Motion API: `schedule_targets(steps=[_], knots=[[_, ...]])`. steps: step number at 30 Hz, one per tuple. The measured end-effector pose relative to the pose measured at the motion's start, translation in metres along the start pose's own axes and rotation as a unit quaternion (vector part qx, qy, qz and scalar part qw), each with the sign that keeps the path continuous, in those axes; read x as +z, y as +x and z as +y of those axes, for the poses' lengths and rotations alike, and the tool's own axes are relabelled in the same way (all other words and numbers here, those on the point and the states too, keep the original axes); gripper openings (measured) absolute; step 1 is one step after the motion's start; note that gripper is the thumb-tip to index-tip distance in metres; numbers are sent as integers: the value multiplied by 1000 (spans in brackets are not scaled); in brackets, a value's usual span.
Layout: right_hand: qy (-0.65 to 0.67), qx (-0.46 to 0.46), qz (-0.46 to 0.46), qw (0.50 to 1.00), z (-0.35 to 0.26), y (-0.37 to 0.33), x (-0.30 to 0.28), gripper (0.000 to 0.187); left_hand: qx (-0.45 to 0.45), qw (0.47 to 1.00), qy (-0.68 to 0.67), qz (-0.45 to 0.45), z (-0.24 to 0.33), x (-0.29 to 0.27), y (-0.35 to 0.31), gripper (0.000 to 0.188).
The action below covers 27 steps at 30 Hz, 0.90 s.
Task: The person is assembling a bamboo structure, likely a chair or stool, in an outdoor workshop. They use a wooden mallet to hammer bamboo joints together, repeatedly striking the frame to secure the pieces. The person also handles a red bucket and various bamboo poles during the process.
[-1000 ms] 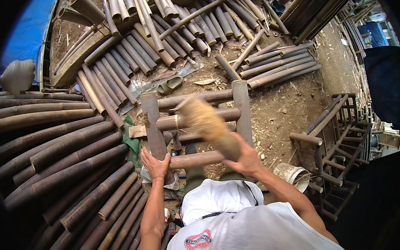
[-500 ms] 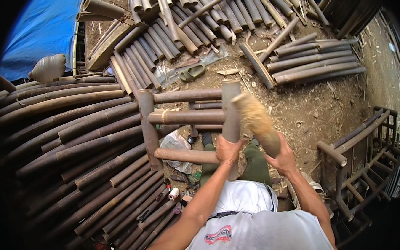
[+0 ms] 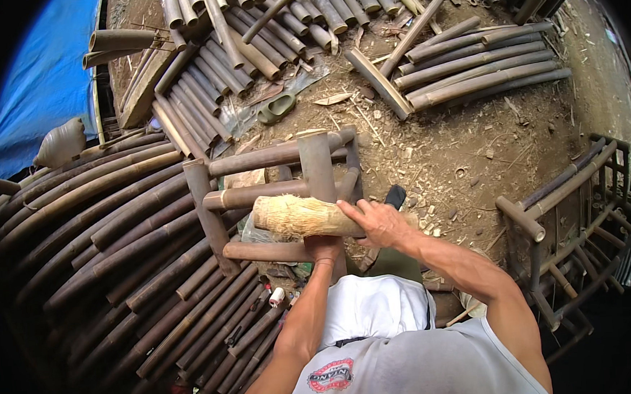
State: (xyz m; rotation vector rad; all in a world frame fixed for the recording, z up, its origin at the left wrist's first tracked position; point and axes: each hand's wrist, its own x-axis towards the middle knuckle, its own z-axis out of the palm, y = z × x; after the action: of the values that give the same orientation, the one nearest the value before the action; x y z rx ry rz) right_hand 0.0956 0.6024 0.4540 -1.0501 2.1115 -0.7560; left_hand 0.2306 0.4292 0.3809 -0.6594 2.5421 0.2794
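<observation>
In front of me stands a bamboo frame [image 3: 257,195] of upright posts joined by several rails. My left hand [image 3: 324,248] is wrapped round the lower part of its near right post [image 3: 316,161]. The club partly covers those fingers. My right hand [image 3: 384,225] grips the plain end of a thick wooden club [image 3: 299,217] with a pale, frayed head. The club lies level across the front of that post, its frayed head pointing left, just above my left hand. From this angle I cannot tell whether it touches the post.
Stacked dark bamboo poles [image 3: 125,216] fill the left side. More cut bamboo [image 3: 277,44] lies at the back, with another pile [image 3: 481,64] at the far right. A second bamboo frame [image 3: 570,232] stands to the right. A green clog [image 3: 277,108] rests on the chip-strewn ground.
My right hand has brought the club leftward, from beside the post to across its front, turning it level. The bamboo frame has turned and more of its far side shows. My view has shifted.
</observation>
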Motion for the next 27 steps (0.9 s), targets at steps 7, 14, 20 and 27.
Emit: schedule_targets(steps=[7,14,20,27], knots=[[64,-34,85,994,19,0,3,113,-16,993,-1,-117,11,-20,17,56],[150,64,157,974,5,-2,-18,106,-117,958,-237,109,14,-27,14,81],[239,29,386,891,19,45,-84,99,-125,962,-215,113,21,-31,9,84],[89,79,259,959,60,90,-33,100,-148,953,-238,111,23,-29,13,84]])
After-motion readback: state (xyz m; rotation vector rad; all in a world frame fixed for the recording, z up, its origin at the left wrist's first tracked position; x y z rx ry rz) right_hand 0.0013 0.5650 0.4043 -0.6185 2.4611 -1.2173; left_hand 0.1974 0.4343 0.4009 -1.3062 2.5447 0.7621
